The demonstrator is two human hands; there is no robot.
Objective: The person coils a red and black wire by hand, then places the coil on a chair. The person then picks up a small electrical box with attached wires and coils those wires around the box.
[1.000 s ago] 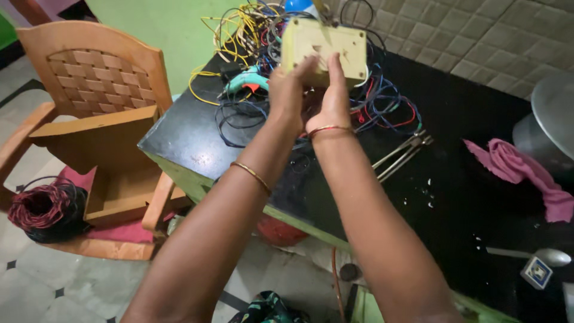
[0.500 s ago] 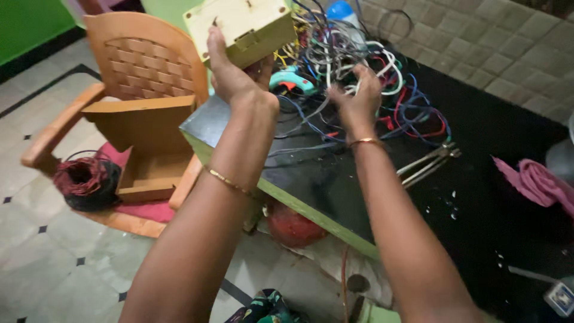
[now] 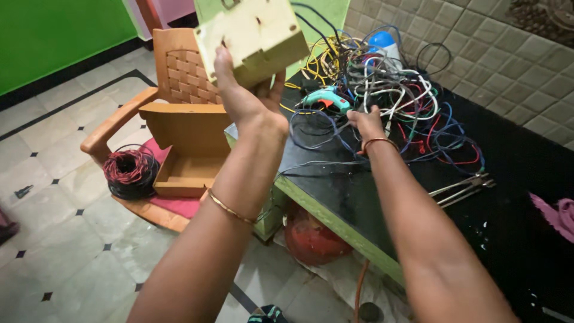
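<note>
Hands are seen at different heights. A pale yellow box (image 3: 254, 36) is held up in the left hand (image 3: 248, 98), above the near-left corner of the black table (image 3: 508, 179), with the fingers wrapped under and behind it and the thumb pressed against its side; small holes are seen in the box's flat face, which is tilted. A thin gold bangle (image 3: 230, 209) is worn on the left forearm.

The right hand (image 3: 366, 122) is stretched out low over the table, with its fingers reaching into a tangle of wires (image 3: 394, 101) in yellow, white, blue, red and grey; whether a strand is pinched or only touched cannot be told. A second bangle (image 3: 378, 142) is worn at that wrist. A teal glue gun (image 3: 326, 98) is lying among the wires, just left of the right hand, and a blue-capped bottle (image 3: 382, 42) is standing behind the tangle.

Metal tongs (image 3: 463, 189) are laid on the table to the right, well apart from the hands, and a pink cloth (image 3: 559, 215) is seen at the right edge. Beside the table an orange plastic chair (image 3: 173, 72) is placed, with a wooden box (image 3: 182, 143) and a coil of red and black wire (image 3: 131, 172) resting on it. A red cylinder (image 3: 314, 239) is stood under the table.
</note>
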